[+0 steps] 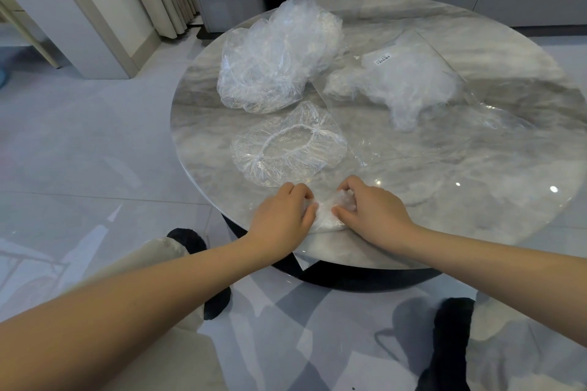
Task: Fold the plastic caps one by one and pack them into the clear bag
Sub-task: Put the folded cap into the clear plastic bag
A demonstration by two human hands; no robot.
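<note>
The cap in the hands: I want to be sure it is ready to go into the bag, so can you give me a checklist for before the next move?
1. Both hands grip the cap, left hand and right hand: ok.
2. Cap fully folded flat: cannot tell, it looks bunched.
3. Clear bag on the table: ok.
4. Bag mouth open: cannot tell.
5. Next cap laid out by itself: ok.
6. Pile of caps clear of the bag: ok.

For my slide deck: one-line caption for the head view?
Both hands, left hand and right hand, fold a plastic cap at the round table's near edge.
</note>
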